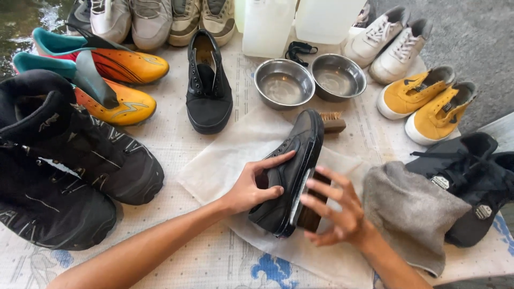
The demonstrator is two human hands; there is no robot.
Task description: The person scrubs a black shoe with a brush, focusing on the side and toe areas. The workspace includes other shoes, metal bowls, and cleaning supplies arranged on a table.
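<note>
Left hand [251, 187] clamps the black shoe [292, 171] from its upper side, thumb over the laces, fingers curled round the heel collar. Shoe is tipped on its side, sole edge facing right, long axis running from heel near the person to toe pointing away and slightly right. It sits mid-frame on a white cloth [225, 160].

Right hand [337, 211] is just right of the sole, fingers spread and half open, palm toward the shoe. A brown brush [313, 211] shows between palm and sole; looks held against the sole, but grip is blurred, cannot tell how firmly. So the shoe lies directly left of the right hand, touching or nearly so, and both hands are about equally near.

Right of that: grey towel [412, 214], then dark high-tops [471, 176]. Left: big black boots [59, 160].

Further out: second brush [333, 123] just past the shoe's toe, a lone black sneaker [209, 85], orange-and-teal boots [107, 80], yellow slip-ons [428, 101].

Farthest: two steel bowls [310, 83] side by side, white jugs [300, 21], white sneakers [388, 40], grey pairs [160, 18].
</note>
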